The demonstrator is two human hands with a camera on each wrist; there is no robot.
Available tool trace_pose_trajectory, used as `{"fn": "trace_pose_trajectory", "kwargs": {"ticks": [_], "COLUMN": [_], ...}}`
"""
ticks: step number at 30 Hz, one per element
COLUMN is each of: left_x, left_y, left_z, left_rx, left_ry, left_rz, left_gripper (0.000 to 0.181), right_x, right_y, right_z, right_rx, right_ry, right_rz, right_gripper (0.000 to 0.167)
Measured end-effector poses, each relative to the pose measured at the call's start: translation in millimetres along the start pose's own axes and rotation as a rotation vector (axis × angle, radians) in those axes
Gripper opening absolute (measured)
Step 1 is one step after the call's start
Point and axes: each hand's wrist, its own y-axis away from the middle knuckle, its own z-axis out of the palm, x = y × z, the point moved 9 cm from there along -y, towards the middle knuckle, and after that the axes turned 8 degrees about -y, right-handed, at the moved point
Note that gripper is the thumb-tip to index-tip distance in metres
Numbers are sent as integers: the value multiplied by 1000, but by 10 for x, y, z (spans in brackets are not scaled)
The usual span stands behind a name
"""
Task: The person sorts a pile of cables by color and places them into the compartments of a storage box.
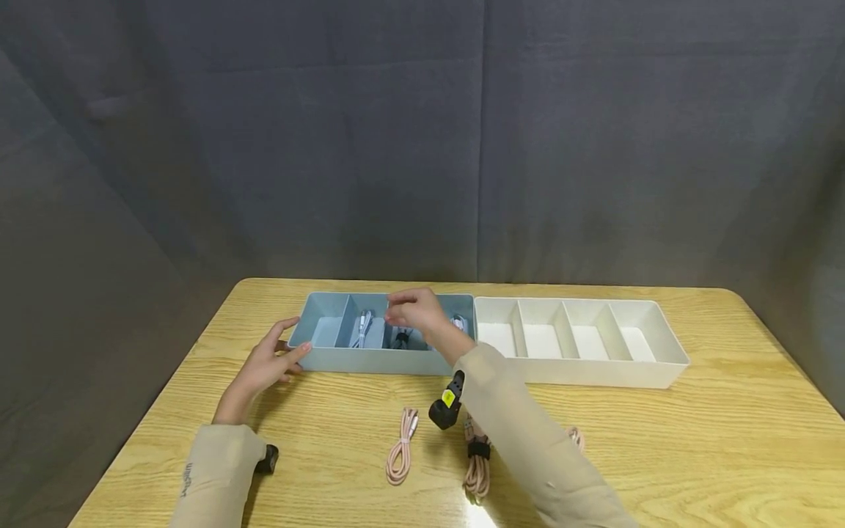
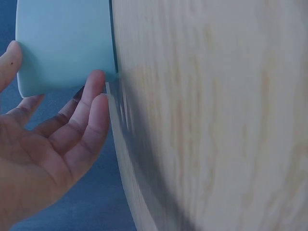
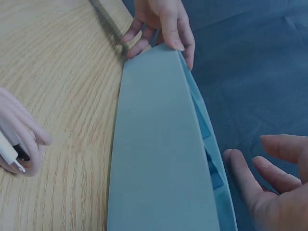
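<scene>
A blue divided box (image 1: 370,359) lies lengthwise on the table. My left hand (image 1: 267,361) holds its left end, thumb at the front corner and fingers about the end wall. Over the middle compartments hovers my right hand (image 1: 417,312), fingers loosely bent and apart, with nothing seen between them. A pale bundled cable (image 1: 363,328) lies in the second compartment from the left. The third has a cable with a black strap (image 1: 401,338), partly covered by the hand. Part of another pale cable (image 1: 458,322) shows at the right end. The leftmost compartment holds nothing visible.
A white divided box (image 1: 594,372) adjoins the blue one on the right. Nearer on the wooden table (image 1: 330,447) lie a pink cable (image 1: 399,455), pink cable with a black strap (image 1: 477,469), and another pink cable (image 1: 576,438) half hidden by the right sleeve.
</scene>
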Motion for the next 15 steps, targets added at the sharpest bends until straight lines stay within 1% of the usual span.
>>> {"fn": "trace_pose_trajectory", "kwargs": {"ticks": [7, 12, 15], "left_x": [-1, -21, -31], "left_y": [-12, -21, -28], "left_z": [-5, -10, -9], "left_rx": [-6, -11, -11], "left_ry": [-1, 0, -2], "left_rz": [3, 0, -1], "left_gripper": [74, 75, 75], "right_x": [-84, -160, -194], "right_y": [104, 176, 208], "right_z": [16, 8, 3], "right_rx": [-67, -85, -93], "right_ry": [-61, -103, -110], "right_rz": [-19, -35, -37], "right_gripper": [37, 34, 34]}}
